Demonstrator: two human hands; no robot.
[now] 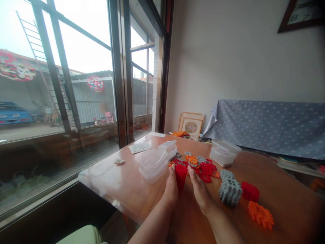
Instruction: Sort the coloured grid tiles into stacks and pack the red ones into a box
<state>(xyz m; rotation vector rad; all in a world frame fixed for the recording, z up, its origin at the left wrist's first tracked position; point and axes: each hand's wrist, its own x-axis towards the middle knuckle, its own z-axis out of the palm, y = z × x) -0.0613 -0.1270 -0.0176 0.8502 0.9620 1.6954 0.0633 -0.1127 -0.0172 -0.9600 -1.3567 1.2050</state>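
A red plastic block (181, 176) made of interlocking pieces is held between my left hand (171, 190) and my right hand (200, 192) just above the wooden table (279, 200). Both hands press against its sides with closed fingers. Behind it lies a loose pile of red, orange and grey pieces (203, 166). To the right stand a grey assembled block (230, 189), a smaller red block (250, 191) and an orange block (261, 215).
Clear plastic lids (152, 162) and an open clear box (169, 149) sit left of the pile, another clear container (223, 152) behind it. A paper sheet (139, 147) lies near the window. A dotted grey cloth (269, 125) covers furniture at the back right.
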